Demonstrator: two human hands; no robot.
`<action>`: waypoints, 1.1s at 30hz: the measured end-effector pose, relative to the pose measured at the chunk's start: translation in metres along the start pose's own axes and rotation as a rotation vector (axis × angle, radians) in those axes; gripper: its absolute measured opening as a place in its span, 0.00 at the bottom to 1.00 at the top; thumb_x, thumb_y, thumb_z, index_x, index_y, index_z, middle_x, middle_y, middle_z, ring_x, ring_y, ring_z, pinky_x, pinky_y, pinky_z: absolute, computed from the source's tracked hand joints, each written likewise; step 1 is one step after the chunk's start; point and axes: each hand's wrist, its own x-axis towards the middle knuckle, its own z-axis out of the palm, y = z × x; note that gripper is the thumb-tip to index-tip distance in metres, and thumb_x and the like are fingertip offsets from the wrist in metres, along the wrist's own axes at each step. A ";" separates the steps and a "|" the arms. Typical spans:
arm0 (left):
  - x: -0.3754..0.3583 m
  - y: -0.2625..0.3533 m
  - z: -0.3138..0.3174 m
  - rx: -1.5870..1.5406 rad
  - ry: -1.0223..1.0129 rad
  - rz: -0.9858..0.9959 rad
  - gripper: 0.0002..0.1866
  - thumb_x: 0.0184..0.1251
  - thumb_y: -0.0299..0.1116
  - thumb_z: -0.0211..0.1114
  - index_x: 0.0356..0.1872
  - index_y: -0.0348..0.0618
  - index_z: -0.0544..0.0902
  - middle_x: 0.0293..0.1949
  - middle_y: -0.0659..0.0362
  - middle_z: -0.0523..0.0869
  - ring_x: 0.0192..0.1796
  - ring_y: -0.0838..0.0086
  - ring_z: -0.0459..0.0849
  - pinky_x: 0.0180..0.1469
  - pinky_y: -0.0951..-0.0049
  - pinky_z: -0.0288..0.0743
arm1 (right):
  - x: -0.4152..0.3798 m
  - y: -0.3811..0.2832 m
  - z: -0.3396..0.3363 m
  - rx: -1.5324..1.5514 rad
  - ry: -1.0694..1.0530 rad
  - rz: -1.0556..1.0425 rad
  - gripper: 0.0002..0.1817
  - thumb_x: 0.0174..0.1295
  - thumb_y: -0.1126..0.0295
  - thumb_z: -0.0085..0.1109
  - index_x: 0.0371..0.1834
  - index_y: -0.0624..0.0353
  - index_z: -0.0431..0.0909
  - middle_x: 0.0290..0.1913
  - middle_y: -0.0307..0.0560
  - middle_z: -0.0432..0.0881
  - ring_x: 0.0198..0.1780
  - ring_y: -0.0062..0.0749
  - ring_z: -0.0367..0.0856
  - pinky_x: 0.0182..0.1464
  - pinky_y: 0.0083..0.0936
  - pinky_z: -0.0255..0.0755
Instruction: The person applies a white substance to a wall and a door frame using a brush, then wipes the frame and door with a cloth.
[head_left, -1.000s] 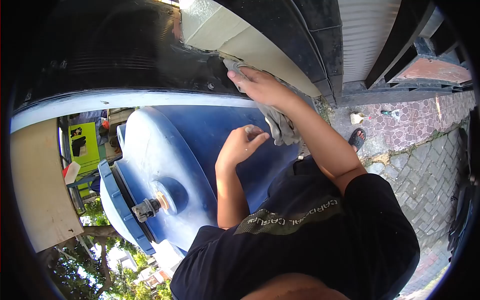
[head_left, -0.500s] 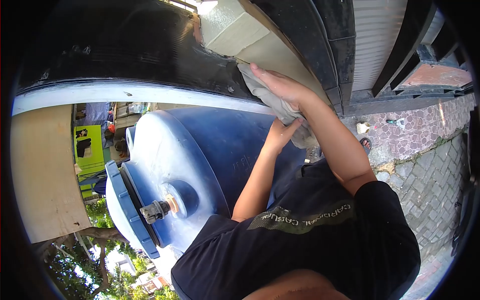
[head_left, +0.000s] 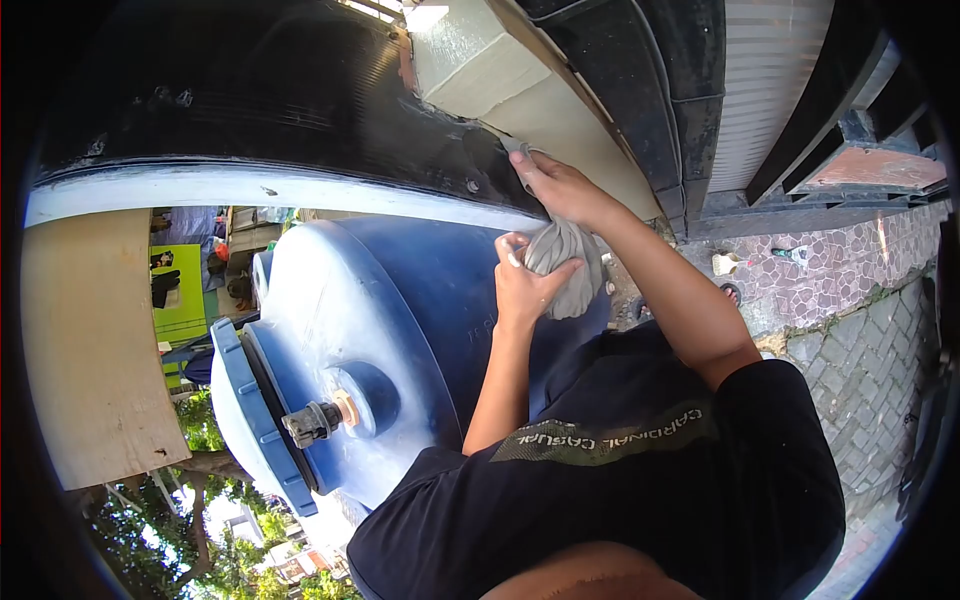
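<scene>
A grey cloth [head_left: 577,285] is bunched up between my two hands, below the corner where a black painted panel meets a cream-coloured beam. My left hand [head_left: 524,290] is closed around the lower bundle, its thumb pressed across the folds and a whitish mark on one finger. Higher up, my right hand [head_left: 568,192] has its fingers curled on the cloth's upper part, near the black panel [head_left: 400,140] and the cream beam [head_left: 545,105]. Part of the cloth is hidden behind the right hand. Both hands are above a large blue water tank [head_left: 400,290].
The tank's ribbed lid [head_left: 255,415] and a grey pipe fitting [head_left: 312,424] stick out at left. A white edge strip [head_left: 290,192] runs under the black panel. At right lie stone paving [head_left: 850,375], a dustpan-like white object [head_left: 725,263] and a green-labelled item [head_left: 792,256].
My left hand has moved slightly down and left and gathered the cloth into a bundle. My right hand has gone from flat on the cloth to curled around it.
</scene>
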 end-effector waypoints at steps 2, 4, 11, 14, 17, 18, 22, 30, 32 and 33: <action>0.002 -0.018 0.007 0.085 0.321 -0.007 0.39 0.37 0.37 0.82 0.46 0.35 0.62 0.31 0.52 0.82 0.33 0.71 0.82 0.39 0.73 0.75 | -0.004 -0.011 -0.002 -0.064 0.008 0.019 0.41 0.62 0.32 0.36 0.56 0.60 0.74 0.54 0.58 0.78 0.60 0.47 0.73 0.60 0.34 0.63; 0.004 -0.005 0.002 0.090 0.323 -0.020 0.47 0.38 0.38 0.81 0.53 0.28 0.56 0.32 0.50 0.83 0.33 0.68 0.84 0.38 0.74 0.76 | 0.000 -0.019 0.003 -0.063 0.003 0.027 0.42 0.61 0.31 0.35 0.57 0.61 0.73 0.55 0.59 0.77 0.60 0.48 0.73 0.59 0.34 0.64; 0.020 0.012 0.007 0.032 0.177 0.092 0.42 0.40 0.39 0.80 0.49 0.26 0.61 0.31 0.45 0.85 0.34 0.63 0.87 0.37 0.71 0.79 | 0.005 0.010 -0.009 -0.037 -0.050 0.095 0.39 0.65 0.35 0.34 0.59 0.60 0.72 0.53 0.50 0.78 0.55 0.34 0.74 0.57 0.27 0.65; 0.020 0.019 0.010 0.022 0.178 -0.011 0.37 0.42 0.37 0.79 0.47 0.29 0.64 0.32 0.43 0.85 0.35 0.62 0.87 0.38 0.70 0.79 | 0.009 0.011 -0.006 -0.046 -0.003 0.034 0.40 0.64 0.34 0.34 0.59 0.59 0.73 0.54 0.51 0.77 0.57 0.34 0.73 0.58 0.28 0.64; 0.024 0.008 0.012 -0.023 0.191 0.052 0.34 0.44 0.34 0.78 0.47 0.30 0.66 0.33 0.44 0.85 0.36 0.62 0.87 0.39 0.69 0.79 | 0.013 -0.026 -0.006 -0.043 0.015 -0.023 0.41 0.63 0.32 0.35 0.59 0.60 0.73 0.55 0.52 0.77 0.57 0.36 0.73 0.59 0.29 0.64; 0.026 0.005 0.013 -0.006 0.211 0.116 0.34 0.44 0.34 0.78 0.48 0.30 0.66 0.33 0.44 0.85 0.36 0.62 0.87 0.39 0.69 0.79 | 0.011 -0.034 -0.004 -0.106 0.048 -0.055 0.42 0.63 0.32 0.35 0.59 0.60 0.73 0.55 0.53 0.77 0.57 0.37 0.73 0.60 0.30 0.63; 0.023 0.010 0.010 -0.045 0.196 0.106 0.34 0.45 0.33 0.78 0.48 0.30 0.66 0.34 0.44 0.85 0.37 0.62 0.87 0.40 0.69 0.78 | 0.004 -0.015 0.000 -0.022 0.109 -0.060 0.39 0.64 0.34 0.36 0.57 0.60 0.75 0.56 0.58 0.76 0.60 0.44 0.73 0.60 0.33 0.64; 0.023 0.003 0.008 0.048 0.192 0.075 0.34 0.46 0.33 0.77 0.49 0.32 0.65 0.35 0.44 0.85 0.36 0.60 0.87 0.40 0.69 0.78 | 0.012 -0.028 0.001 0.029 0.047 -0.048 0.41 0.62 0.32 0.35 0.55 0.60 0.76 0.46 0.53 0.81 0.52 0.38 0.77 0.55 0.32 0.66; 0.023 0.009 0.007 0.000 0.179 0.093 0.34 0.46 0.33 0.77 0.49 0.32 0.65 0.35 0.44 0.85 0.36 0.61 0.87 0.40 0.68 0.78 | 0.010 -0.018 -0.005 0.049 0.017 -0.004 0.42 0.62 0.31 0.35 0.58 0.60 0.73 0.53 0.54 0.77 0.57 0.38 0.73 0.59 0.31 0.64; 0.020 0.009 0.006 0.003 0.184 0.089 0.34 0.46 0.33 0.77 0.49 0.32 0.65 0.35 0.44 0.85 0.36 0.61 0.87 0.40 0.68 0.78 | 0.007 -0.016 -0.004 0.077 -0.009 0.045 0.45 0.61 0.30 0.35 0.61 0.61 0.70 0.59 0.54 0.74 0.62 0.38 0.70 0.63 0.30 0.61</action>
